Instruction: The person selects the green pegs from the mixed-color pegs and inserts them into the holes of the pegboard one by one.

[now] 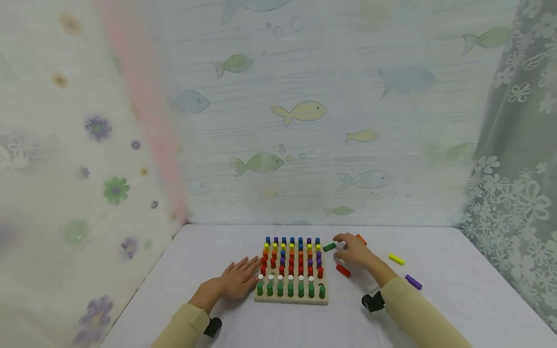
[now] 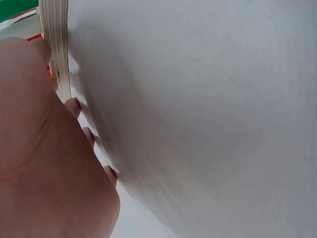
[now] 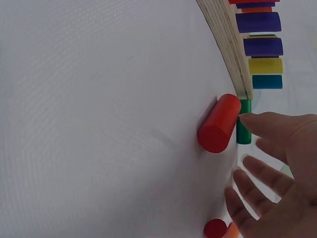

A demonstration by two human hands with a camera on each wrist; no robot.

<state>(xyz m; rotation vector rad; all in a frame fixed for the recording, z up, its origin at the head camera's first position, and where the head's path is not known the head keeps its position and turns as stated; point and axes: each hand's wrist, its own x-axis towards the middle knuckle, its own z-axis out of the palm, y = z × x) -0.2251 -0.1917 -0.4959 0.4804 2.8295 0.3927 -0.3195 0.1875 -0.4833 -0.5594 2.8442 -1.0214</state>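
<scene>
A wooden pegboard (image 1: 291,300) carries rows of coloured pegs: blue, yellow, orange, red, purple, white and green. Two round holes show in its surface. My left hand (image 1: 240,280) lies flat on the table with fingers spread, its thumb side against the board's left edge. Over the table to the right of the board, my right hand (image 1: 354,251) is held with fingers apart and nothing between them. A loose green peg (image 1: 329,247) lies just left of its fingertips, beside the board's corner. Below the hand is a loose red peg (image 1: 343,270), large in the right wrist view.
An orange peg (image 1: 361,239) lies partly behind the right hand. Farther right are a yellow peg (image 1: 396,259) and a purple peg (image 1: 413,282). In the right wrist view another red peg (image 3: 215,228) shows at the bottom. Fish-patterned cloth (image 1: 300,111) hangs behind the white table.
</scene>
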